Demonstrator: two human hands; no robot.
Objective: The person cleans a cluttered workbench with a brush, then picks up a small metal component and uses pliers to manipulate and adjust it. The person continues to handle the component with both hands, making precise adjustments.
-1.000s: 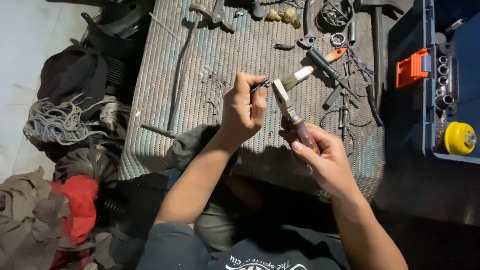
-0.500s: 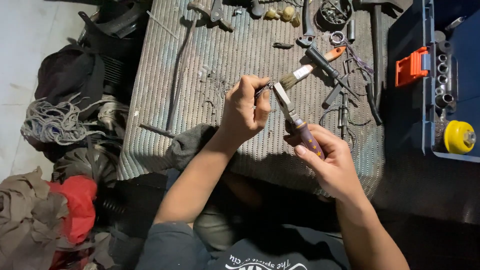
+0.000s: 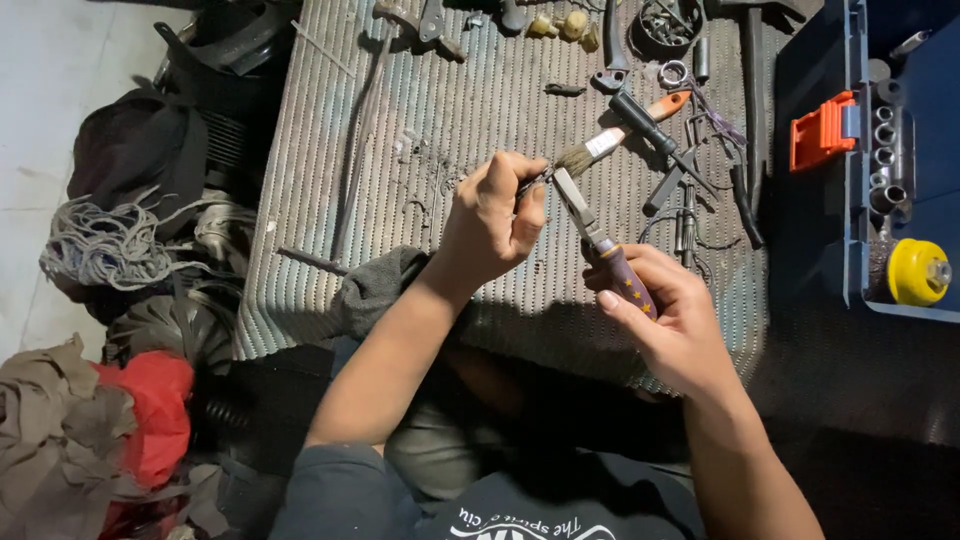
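While pinching small dark part (image 3: pixel 532 184) in closed left hand (image 3: pixel 492 222), right hand (image 3: pixel 668 320) fisted round purple-handled tool (image 3: pixel 600 243), tip at part, above ribbed mat (image 3: pixel 330 200) middle; keeps work steady.

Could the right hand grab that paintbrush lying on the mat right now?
Probably not straight away. The right hand is already full, gripping the purple-handled pliers. The paintbrush lies close ahead on the ribbed mat with nothing covering it, so the hand would need to let go first.

A paintbrush (image 3: pixel 612 141), blue toolbox (image 3: pixel 850 200) and tangled rope (image 3: pixel 105 245) lie about.
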